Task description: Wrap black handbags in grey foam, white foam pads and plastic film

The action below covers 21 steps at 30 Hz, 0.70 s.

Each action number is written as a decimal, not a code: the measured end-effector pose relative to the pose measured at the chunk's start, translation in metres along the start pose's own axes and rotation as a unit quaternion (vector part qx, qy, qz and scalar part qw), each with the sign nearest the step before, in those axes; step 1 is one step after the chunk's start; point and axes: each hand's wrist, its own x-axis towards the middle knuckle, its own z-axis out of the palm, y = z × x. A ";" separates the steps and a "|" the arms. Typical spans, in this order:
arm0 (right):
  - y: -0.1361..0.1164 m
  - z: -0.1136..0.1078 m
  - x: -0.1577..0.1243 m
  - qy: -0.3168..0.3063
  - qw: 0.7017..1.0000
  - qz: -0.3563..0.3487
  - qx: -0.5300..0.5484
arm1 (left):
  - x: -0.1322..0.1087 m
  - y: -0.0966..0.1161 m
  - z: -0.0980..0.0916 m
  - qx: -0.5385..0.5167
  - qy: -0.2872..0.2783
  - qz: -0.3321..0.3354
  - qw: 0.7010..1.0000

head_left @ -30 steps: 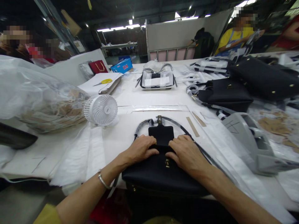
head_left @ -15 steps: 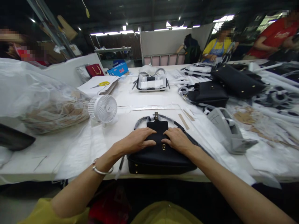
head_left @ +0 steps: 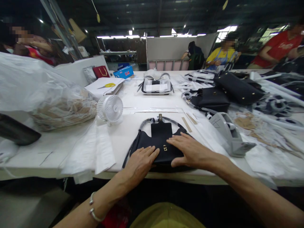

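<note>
A black handbag (head_left: 156, 139) lies at the table's front edge, its flap (head_left: 161, 128) folded back away from me. A gold clasp (head_left: 165, 148) shows on its face, and a plastic-wrapped strap (head_left: 145, 122) loops behind it. My left hand (head_left: 142, 160) rests on the bag's near left part, fingers stretched out together. Spread over the right side of the bag is my right hand (head_left: 188, 150), its thumb apart from the fingers. Neither hand grips anything.
A small white fan (head_left: 110, 108) and a plastic bag of tan cords (head_left: 64, 110) stand left. At right are a grey tape dispenser (head_left: 229, 133) and black handbags (head_left: 211, 98). Yellow scissors (head_left: 109, 85) lie on papers. Several people work beyond.
Both hands have slid apart and nearer to me across the bag, off its flap. The left fingers have straightened, and the right hand has moved to the right. The camera view has shifted slightly.
</note>
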 end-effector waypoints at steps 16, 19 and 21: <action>0.002 0.034 -0.014 0.018 0.998 0.027 0.061 | 0.028 0.028 -0.022 -0.030 -0.011 -0.005 0.999; 0.003 0.026 -0.005 0.040 0.984 0.073 0.159 | 0.027 0.028 -0.016 -0.034 -0.008 -0.012 0.999; 0.002 0.022 0.005 0.067 0.978 0.096 0.170 | 0.026 0.028 -0.016 -0.036 -0.009 -0.018 0.999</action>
